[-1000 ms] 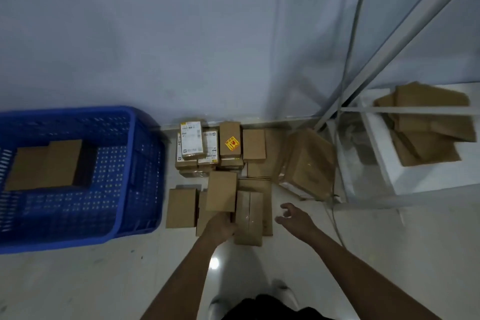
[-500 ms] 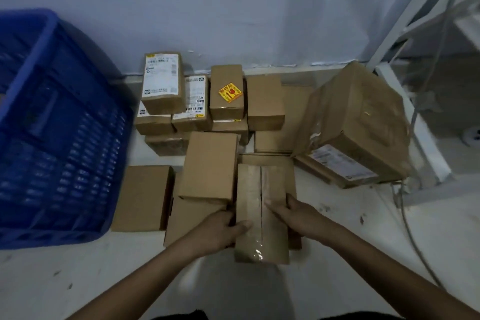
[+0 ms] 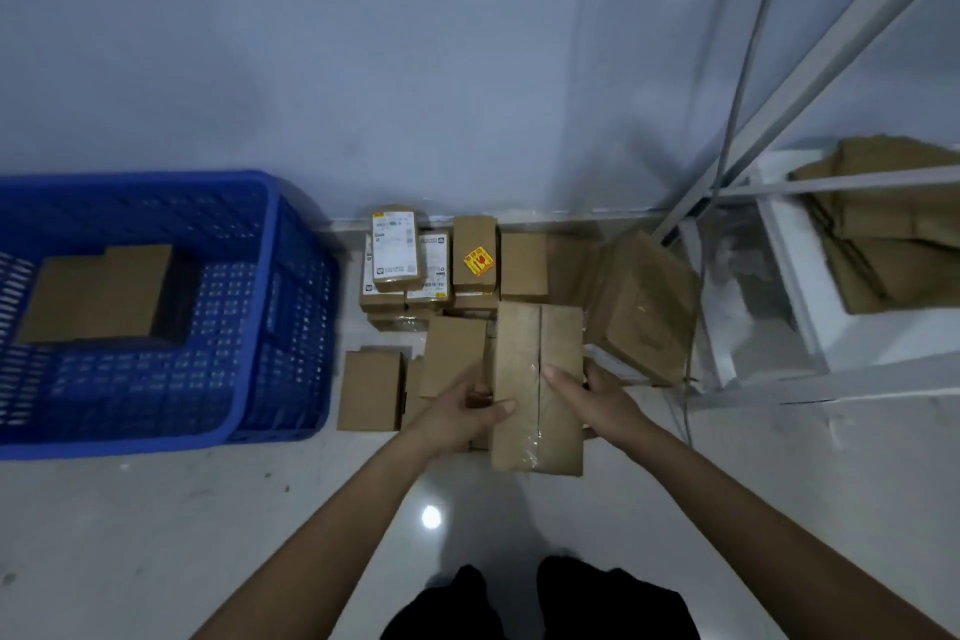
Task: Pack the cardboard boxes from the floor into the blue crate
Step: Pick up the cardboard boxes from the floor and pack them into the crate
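Taped box (image 3: 537, 379) | between both hands; left grip (image 3: 457, 418) and right grip (image 3: 597, 398) clasp its sides

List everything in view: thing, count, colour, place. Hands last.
crate: one, blue, on the floor at left.
boxes in crate: two at least, brown, overlapping.
taped box: one, brown, held between both hands.
floor boxes: about ten, brown, some with white labels, one with a yellow sticker, by the wall.
big box: one, brown, tilted, right of the pile.
flat cardboard: a stack, brown, on the white shelf at right.
left hand: grips the taped box's left edge.
right hand: grips its right edge.
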The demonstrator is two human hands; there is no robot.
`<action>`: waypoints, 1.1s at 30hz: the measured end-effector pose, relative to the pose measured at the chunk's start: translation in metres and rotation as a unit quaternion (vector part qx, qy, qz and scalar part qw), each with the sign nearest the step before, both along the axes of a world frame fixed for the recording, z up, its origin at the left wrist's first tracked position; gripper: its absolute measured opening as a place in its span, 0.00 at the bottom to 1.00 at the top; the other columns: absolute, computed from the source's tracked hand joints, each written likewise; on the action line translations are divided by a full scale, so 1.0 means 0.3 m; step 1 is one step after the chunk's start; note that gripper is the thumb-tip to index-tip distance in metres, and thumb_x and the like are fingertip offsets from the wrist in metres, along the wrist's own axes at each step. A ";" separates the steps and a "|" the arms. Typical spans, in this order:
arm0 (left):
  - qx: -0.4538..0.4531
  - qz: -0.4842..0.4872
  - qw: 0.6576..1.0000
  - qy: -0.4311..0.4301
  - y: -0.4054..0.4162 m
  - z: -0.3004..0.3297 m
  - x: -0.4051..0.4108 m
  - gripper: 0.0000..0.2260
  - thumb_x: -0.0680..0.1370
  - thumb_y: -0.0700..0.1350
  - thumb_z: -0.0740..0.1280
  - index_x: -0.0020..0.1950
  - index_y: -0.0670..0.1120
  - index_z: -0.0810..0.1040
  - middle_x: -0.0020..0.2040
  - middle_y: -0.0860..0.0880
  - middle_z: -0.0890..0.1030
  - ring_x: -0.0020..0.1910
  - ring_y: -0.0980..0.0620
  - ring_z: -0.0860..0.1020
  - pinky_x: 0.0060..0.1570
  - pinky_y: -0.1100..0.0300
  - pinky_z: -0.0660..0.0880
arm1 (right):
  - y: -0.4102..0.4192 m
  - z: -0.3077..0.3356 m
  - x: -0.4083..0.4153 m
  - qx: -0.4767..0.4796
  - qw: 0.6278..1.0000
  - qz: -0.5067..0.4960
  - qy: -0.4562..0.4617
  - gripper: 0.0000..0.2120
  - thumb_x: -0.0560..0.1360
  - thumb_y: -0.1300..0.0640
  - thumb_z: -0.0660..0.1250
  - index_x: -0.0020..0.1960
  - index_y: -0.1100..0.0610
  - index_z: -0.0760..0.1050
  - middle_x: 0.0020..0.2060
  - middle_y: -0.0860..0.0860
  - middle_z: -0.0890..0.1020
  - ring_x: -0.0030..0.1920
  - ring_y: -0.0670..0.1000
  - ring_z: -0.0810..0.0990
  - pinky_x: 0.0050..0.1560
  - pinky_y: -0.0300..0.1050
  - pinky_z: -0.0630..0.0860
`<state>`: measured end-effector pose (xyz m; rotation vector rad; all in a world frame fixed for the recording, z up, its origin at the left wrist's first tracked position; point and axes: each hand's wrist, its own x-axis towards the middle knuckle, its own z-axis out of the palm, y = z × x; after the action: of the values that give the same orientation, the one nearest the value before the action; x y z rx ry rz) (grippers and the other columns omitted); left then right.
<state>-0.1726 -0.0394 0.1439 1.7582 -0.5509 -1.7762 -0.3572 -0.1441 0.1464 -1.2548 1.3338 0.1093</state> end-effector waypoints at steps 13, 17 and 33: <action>-0.006 0.206 0.975 0.080 0.178 1.106 0.275 0.22 0.73 0.46 0.72 0.65 0.45 0.71 0.61 0.46 0.79 0.58 0.48 0.80 0.55 0.54 0.79 | 0.091 1.060 0.345 -0.033 0.997 0.023 -0.061 0.34 0.66 0.32 0.70 0.67 0.43 0.66 0.57 0.45 0.77 0.55 0.48 0.78 0.56 0.52 0.78; -0.012 0.251 0.965 0.072 0.328 1.214 0.365 0.18 0.75 0.46 0.71 0.63 0.47 0.73 0.58 0.47 0.80 0.53 0.52 0.81 0.46 0.62 0.79 | 0.228 1.165 0.504 0.001 0.996 0.039 -0.078 0.30 0.71 0.37 0.68 0.67 0.42 0.62 0.57 0.46 0.76 0.54 0.49 0.76 0.54 0.48 0.75; -0.036 0.232 0.965 -0.114 1.006 1.233 1.146 0.17 0.77 0.40 0.67 0.65 0.39 0.75 0.59 0.44 0.78 0.59 0.47 0.77 0.58 0.53 0.77 | 0.956 1.243 1.285 0.033 0.993 -0.047 -0.104 0.26 0.71 0.42 0.71 0.66 0.49 0.69 0.56 0.48 0.80 0.52 0.47 0.80 0.51 0.49 0.79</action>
<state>0.1712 0.2625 0.5140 1.8667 -0.2563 -1.2292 0.0282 0.1427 0.5192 -1.1136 1.1959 -0.0422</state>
